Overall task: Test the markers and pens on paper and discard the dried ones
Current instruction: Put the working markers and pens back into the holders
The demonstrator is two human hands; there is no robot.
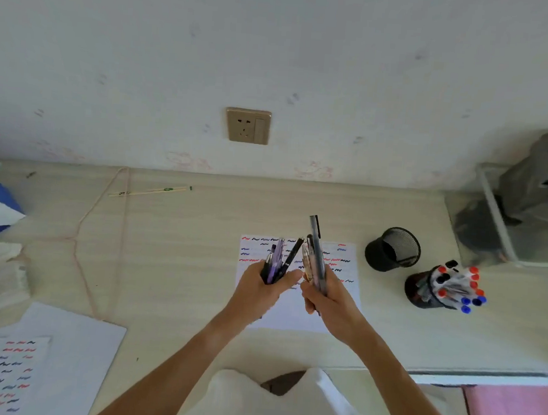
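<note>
While both bundles are held above paper (294, 315): left hand (260, 290) fingers clamped on pens (277, 261), right hand (327, 300) on second bunch (314, 255). Risk: tested and untested mixed; pen dropped from crowded grip.

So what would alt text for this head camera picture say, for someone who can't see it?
Above a scribble-covered test sheet on a pale desk, the left hand and right hand each grip a bundle of pens. To the right stand an empty mesh cup and a cup of capped pens.
</note>
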